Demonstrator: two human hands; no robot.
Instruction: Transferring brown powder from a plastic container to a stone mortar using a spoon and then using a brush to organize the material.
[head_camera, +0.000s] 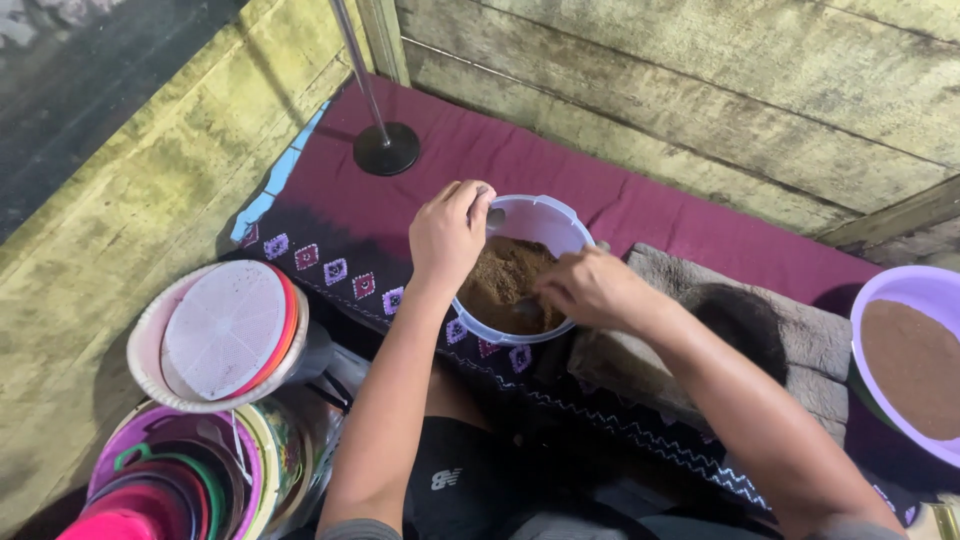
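Note:
A pale lilac plastic container (545, 216) filled with brown powder (505, 280) stands on a dark patterned cloth in front of me. My left hand (449, 235) grips its left rim, fingers curled over the edge. My right hand (592, 288) reaches into the container from the right, closed on a spoon (528, 310) whose bowl sits in the powder.
A purple basin (905, 290) of brown powder sits at the right edge. A stack of round plastic sieves and bowls (222, 335) stands at the left, with coloured basins (170, 480) below. A black stand base (386, 148) rests on the maroon mat (560, 170). A grey rug (800, 340) lies under my right arm.

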